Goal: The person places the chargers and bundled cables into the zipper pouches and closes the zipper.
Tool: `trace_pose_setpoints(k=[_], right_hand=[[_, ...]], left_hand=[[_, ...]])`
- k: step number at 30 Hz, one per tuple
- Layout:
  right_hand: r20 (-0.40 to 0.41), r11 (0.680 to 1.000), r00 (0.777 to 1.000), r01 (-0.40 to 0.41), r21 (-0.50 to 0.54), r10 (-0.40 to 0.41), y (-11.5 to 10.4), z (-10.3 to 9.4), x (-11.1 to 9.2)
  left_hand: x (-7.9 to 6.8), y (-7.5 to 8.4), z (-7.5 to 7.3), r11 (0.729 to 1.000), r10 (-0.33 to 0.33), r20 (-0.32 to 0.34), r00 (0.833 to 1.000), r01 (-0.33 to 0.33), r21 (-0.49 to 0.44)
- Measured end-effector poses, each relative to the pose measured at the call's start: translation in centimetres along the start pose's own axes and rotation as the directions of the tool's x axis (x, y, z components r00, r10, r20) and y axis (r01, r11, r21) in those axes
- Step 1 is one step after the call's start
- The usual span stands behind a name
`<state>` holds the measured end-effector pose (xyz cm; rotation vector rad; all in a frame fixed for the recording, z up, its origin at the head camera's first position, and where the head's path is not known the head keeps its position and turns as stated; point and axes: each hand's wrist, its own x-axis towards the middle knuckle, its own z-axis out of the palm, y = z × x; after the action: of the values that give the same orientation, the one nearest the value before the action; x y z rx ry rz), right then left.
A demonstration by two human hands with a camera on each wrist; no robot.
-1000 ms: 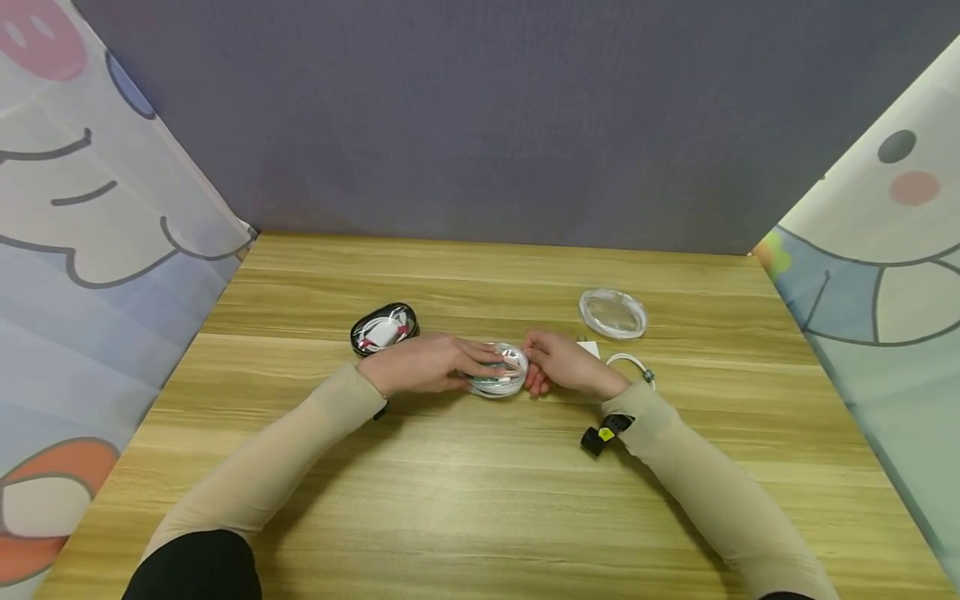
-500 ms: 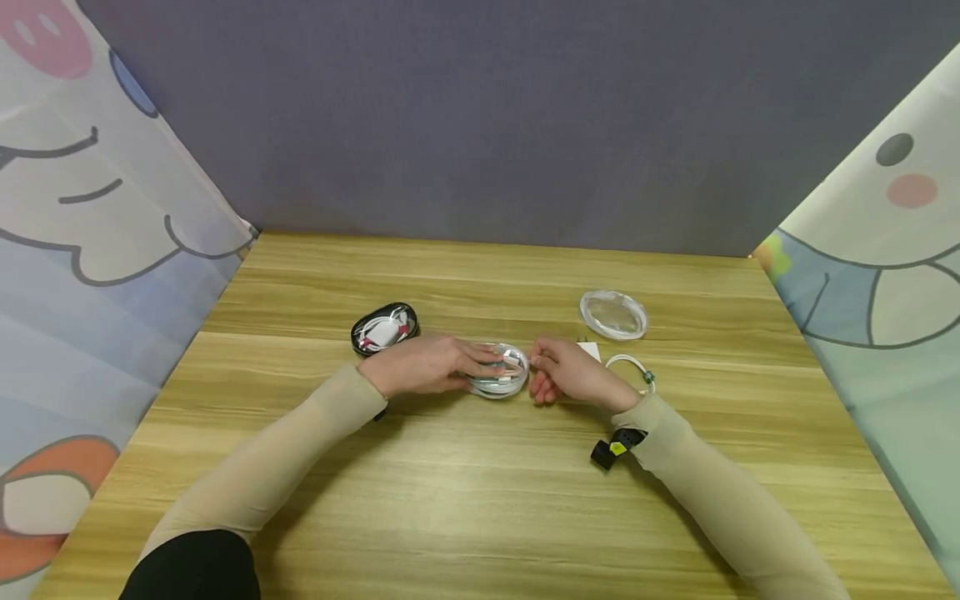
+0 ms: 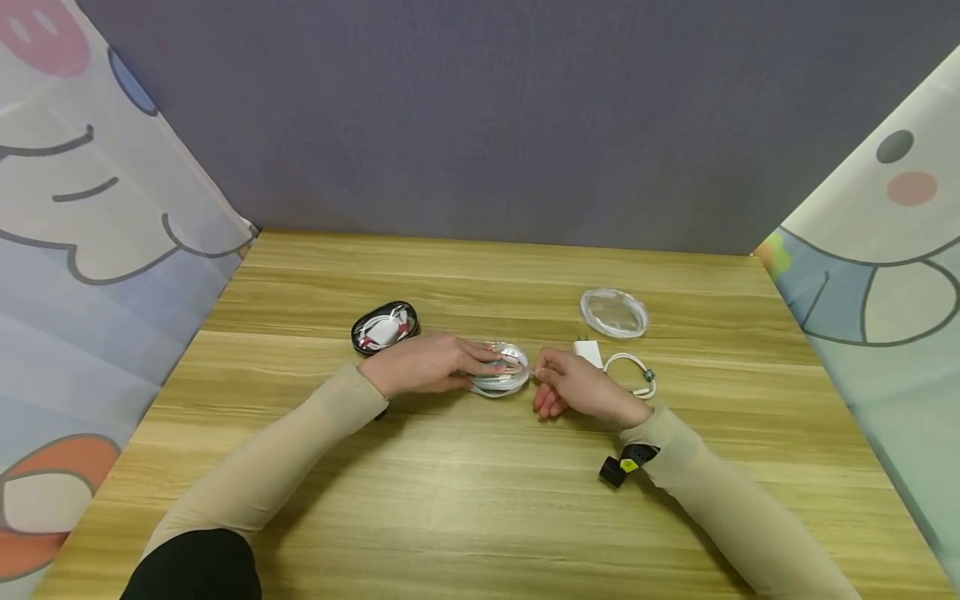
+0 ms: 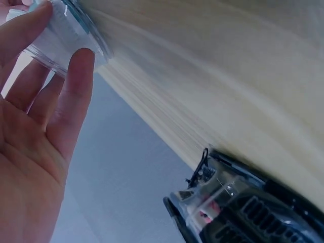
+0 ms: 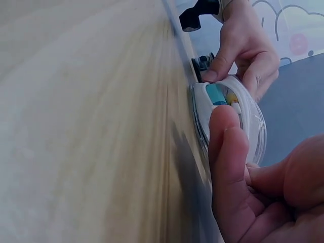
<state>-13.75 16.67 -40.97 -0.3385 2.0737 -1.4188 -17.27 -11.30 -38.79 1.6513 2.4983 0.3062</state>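
Observation:
My left hand [image 3: 438,365] grips a clear round case [image 3: 512,385] from its left side, thumb and fingers on opposite faces of it. Inside the case lie a coil of white cable and a teal piece [image 5: 215,93], seen in the right wrist view. At the case's right edge my right hand [image 3: 581,387] pinches a small pale tab [image 3: 532,372] between thumb and forefinger. Its other fingers are curled below. The tab is mostly hidden by the fingertips, and I cannot tell its exact kind.
Beyond my left hand lies a black oval case [image 3: 385,327] with a clear top, a white plug and cable inside. A white charger plug [image 3: 588,353] and a looped white cable [image 3: 632,358] lie behind my right hand. Farther back rests a clear round case [image 3: 613,313].
My right hand has drawn to the right and nearer the person, uncovering more of the charger plug and looped cable. My left hand stays in place on the clear round case.

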Motion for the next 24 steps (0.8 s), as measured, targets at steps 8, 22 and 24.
trace_pose_setpoints(k=[8,22,24], right_hand=[[-0.049,1.0,0.999,-0.008,0.021,0.009,-0.1,0.3,0.0],[-0.121,0.998,0.992,-0.029,0.049,0.035,-0.1,0.1,1.3],[-0.125,0.999,0.992,-0.028,0.039,0.032,-0.1,0.0,1.5]], left_hand=[[0.0,0.2,-0.1,0.995,0.05,-0.05,0.997,-0.046,0.085],[0.5,0.4,-0.2,0.976,0.167,-0.064,0.984,-0.156,0.152],[0.6,0.3,-0.2,0.976,0.163,-0.048,0.986,-0.154,0.153]])
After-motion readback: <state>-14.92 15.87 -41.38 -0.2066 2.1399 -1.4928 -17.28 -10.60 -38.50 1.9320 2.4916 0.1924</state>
